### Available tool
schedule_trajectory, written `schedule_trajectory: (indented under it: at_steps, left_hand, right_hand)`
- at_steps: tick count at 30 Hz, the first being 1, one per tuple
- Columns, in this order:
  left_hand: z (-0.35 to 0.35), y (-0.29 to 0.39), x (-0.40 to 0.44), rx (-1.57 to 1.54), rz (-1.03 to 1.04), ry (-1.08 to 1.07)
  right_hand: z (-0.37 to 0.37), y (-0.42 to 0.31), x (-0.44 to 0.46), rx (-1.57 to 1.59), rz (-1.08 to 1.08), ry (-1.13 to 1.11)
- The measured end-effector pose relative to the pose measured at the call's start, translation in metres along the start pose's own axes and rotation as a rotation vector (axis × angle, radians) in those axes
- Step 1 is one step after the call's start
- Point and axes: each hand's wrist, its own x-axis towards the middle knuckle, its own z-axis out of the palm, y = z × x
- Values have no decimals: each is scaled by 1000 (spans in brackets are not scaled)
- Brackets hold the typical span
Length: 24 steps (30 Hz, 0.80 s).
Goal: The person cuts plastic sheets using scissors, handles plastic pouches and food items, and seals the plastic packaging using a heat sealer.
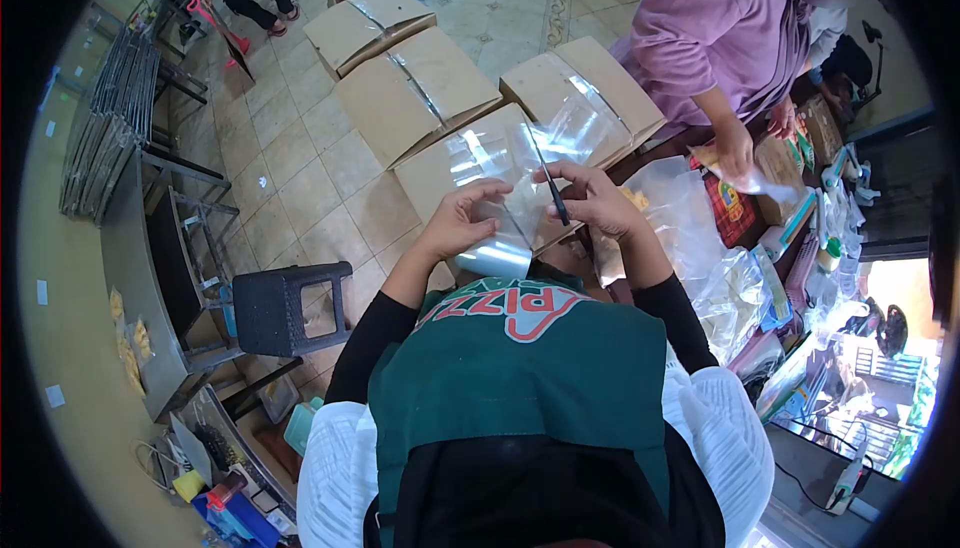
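Note:
My left hand [465, 220] pinches the edge of a clear plastic sheet [497, 258] in front of my apron. Glare whitens parts of the film, which spreads up over the cardboard boxes. My right hand [592, 200] is closed round a slim knife-like tool [558, 203] with a black handle. Its thin, dark upper end points away from me, across the plastic. The fingers of the right hand also sit against the sheet's right side. Whether the tool is a knife or scissors, I cannot tell.
Several taped cardboard boxes [418, 88] stand ahead. A co-worker in a purple garment [690, 28] handles a packet at the right table, beside crumpled plastic bags [690, 208]. A dark plastic stool [290, 310] is on the left. Another person bends at the far left.

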Motion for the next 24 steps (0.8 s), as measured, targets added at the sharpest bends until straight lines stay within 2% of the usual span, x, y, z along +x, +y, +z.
schedule_trajectory:
  at_steps: [2,3,5,6,7,9,11,16,21,24]
  left_hand:
    - [1,3,2,-110,-92,0]
    - [2,7,1,-164,-142,-1]
    - [-1,-10,3,-134,-84,-3]
    - [-5,-12,5,-109,-50,-4]
    - [-5,8,5,-63,-207,8]
    - [-6,5,7,-187,-225,-1]
    - [-8,1,9,-156,-173,-27]
    - [-6,-6,10,-116,-87,-58]
    - [-4,7,6,-191,-161,-86]
    - [-6,10,7,-145,-205,-133]
  right_hand:
    - [-1,5,-3,-27,-74,36]
    - [-4,7,-8,-92,-32,16]
    - [-29,4,-17,-244,33,-33]
    - [-39,9,-23,-241,33,-66]
    - [-44,15,-30,-236,30,-95]
    - [-44,7,-44,-112,42,-96]
    - [-49,19,-54,-70,16,-111]
    - [-55,41,-64,-159,186,-186]
    - [-49,47,-60,-237,303,-192]
    - [-48,56,-50,-46,290,-250]
